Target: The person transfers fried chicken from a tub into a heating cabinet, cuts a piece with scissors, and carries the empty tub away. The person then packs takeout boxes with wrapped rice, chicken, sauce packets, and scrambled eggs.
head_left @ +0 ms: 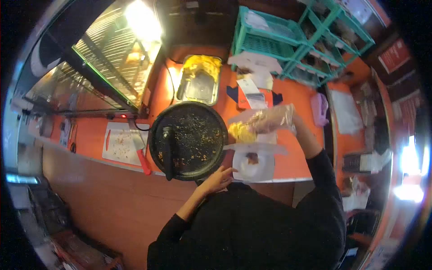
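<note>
My right hand (274, 119), inside a clear plastic bag or glove, is over a clump of yellow food (242, 132) right of the pan; its fingers are blurred. My left hand (219, 179) has its fingers apart at the counter's front edge, beside the round black pan (193, 135) and holding nothing. Crumbs dot the pan, and a black-handled tool (168, 153) lies across its left side. Close to my left hand is a white dish (252, 165) with a small brown piece on it. Behind the pan, a metal tray (196, 92) holds yellow food.
A lit glass cabinet (112, 67) stands at the back left. On the left are a white cutting board (118, 148) and a red-handled knife (144, 162). Green plastic baskets (265, 47) are at the back right, near a purple item (319, 109).
</note>
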A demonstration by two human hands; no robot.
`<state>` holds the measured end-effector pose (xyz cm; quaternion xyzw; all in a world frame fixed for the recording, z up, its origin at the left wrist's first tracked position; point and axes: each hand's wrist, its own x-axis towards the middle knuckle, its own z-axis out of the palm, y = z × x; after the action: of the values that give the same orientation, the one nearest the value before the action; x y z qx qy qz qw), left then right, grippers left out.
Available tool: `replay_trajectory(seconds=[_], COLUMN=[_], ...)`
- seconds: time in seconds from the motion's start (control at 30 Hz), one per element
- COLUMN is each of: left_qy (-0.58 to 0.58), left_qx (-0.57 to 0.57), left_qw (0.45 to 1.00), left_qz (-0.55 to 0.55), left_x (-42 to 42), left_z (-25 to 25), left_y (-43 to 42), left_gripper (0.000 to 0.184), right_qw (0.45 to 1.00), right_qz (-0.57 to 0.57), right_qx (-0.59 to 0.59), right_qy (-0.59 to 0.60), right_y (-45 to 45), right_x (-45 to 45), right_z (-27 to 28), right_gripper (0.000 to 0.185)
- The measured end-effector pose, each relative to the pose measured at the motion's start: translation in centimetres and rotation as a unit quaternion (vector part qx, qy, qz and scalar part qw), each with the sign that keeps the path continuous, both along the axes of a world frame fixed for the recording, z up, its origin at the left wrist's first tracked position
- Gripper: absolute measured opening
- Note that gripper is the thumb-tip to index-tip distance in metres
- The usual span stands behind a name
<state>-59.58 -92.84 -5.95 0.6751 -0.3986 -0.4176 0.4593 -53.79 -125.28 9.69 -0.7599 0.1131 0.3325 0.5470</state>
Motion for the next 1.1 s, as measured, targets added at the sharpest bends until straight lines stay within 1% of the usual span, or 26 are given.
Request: replay_trajectory(seconds=[0.07, 0.1, 0.17, 0.2, 0.23, 0.3, 0.33, 0.37, 0.4, 0.43, 0.47, 0.53, 0.57, 0.63, 0.77, 0.83, 0.87, 0.93, 0.97, 1.03, 1.1], left_qy=[-0.116, -0.113, -0.074, -0.108, -0.105, -0.09, -0.069, -0.068, -0.08, -0.091, -0.089, -0.091, -0.089, -0.043, -0.06, -0.044, -0.045, -0.051, -0.051, -0.025, -0.04], left_qx=[-0.037, -0.04, -0.045, -0.065, -0.066, -0.106, -0.083, -0.083, -0.101, -0.118, -0.116, -0.118, -0.119, -0.094, -0.098, -0.095, -0.096, -0.105, -0.105, -0.099, -0.102], left_qw=[0.992, 0.992, 0.996, 0.992, 0.991, 0.99, 0.993, 0.993, 0.99, 0.987, 0.987, 0.985, 0.984, 0.991, 0.987, 0.988, 0.988, 0.986, 0.986, 0.988, 0.986], left_qz=[-0.034, -0.048, -0.028, -0.031, -0.041, -0.027, -0.043, -0.05, -0.055, -0.059, -0.066, -0.086, -0.093, -0.09, -0.109, -0.115, -0.116, -0.115, -0.116, -0.119, -0.129], left_x=[0.3, 0.3, 0.3, 0.3, 0.3, 0.2, 0.2, 0.4, 0.4, 0.5, 0.6, 0.9, 1.1, 1.2, 1.2, 1.4, 1.5, 1.4, 1.4, 1.4, 1.6], left_z=[-0.7, -1.3, -2.2, -2.4, -2.3, -2.0, -2.4, -2.5, -2.6, -2.7, -2.6, -2.6, -2.5, -2.4, -2.5, -2.6, -2.6, -2.6, -2.7, -2.8, -2.4], left_y=[-0.5, -0.6, -0.4, -0.4, -0.3, -0.1, 0.1, 0.2, 0.4, 0.6, 0.8, 0.9, 0.9, 1.3, 1.3, 1.4, 1.4, 1.7, 1.8, 1.7, 1.5], left_gripper=[0.031, 0.031, 0.029, 0.03, 0.03, 0.033, 0.036, 0.036, 0.037, 0.038, 0.038, 0.042, 0.042, 0.045, 0.046, 0.049, 0.049, 0.048, 0.048, 0.05, 0.052], right_qw=[0.996, 0.99, 0.97, 0.957, 0.943, 0.92, 0.859, 0.858, 0.868, 0.86, 0.86, 0.868, 0.867, 0.873, 0.878, 0.899, 0.898, 0.904, 0.904, 0.915, 0.907], right_qz=[0.029, 0.044, 0.062, 0.057, 0.04, -0.051, -0.132, -0.138, -0.126, -0.112, -0.118, -0.146, -0.152, -0.195, -0.235, -0.259, -0.26, -0.271, -0.272, -0.175, -0.174], right_qx=[-0.083, -0.132, -0.233, -0.281, -0.327, -0.366, -0.396, -0.397, -0.454, -0.498, -0.497, -0.475, -0.475, -0.443, -0.414, -0.351, -0.351, -0.329, -0.329, -0.361, -0.381], right_qy=[0.014, 0.023, 0.042, 0.044, 0.039, -0.129, -0.298, -0.295, -0.159, -0.019, -0.015, 0.002, 0.007, -0.065, -0.047, -0.045, -0.045, 0.012, 0.013, 0.042, 0.036], right_y=[2.2, 3.4, 6.1, 7.7, 9.5, 13.4, 15.1, 16.7, 18.6, 20.0, 20.9, 22.1, 22.1, 22.0, 21.2, 20.3, 19.8, 19.3, 19.0, 18.7, 19.4], right_x=[-4.3, -6.0, -8.6, -9.6, -10.7, -15.2, -16.6, -16.5, -15.8, -15.5, -15.8, -16.3, -16.9, -18.4, -18.4, -18.4, -18.2, -17.8, -17.5, -17.1, -16.3], right_z=[-0.3, -1.0, -3.1, -4.5, -5.9, -8.8, -9.8, -9.7, -9.4, -9.3, -9.5, -10.5, -11.8, -14.4, -12.0, -11.0, -9.9, -6.9, -5.9, -4.8, -7.3], right_gripper=[0.031, 0.031, 0.031, 0.03, 0.03, 0.033, 0.039, 0.039, 0.049, 0.06, 0.06, 0.071, 0.071, 0.074, 0.074, 0.067, 0.067, 0.058, 0.058, 0.051, 0.051])
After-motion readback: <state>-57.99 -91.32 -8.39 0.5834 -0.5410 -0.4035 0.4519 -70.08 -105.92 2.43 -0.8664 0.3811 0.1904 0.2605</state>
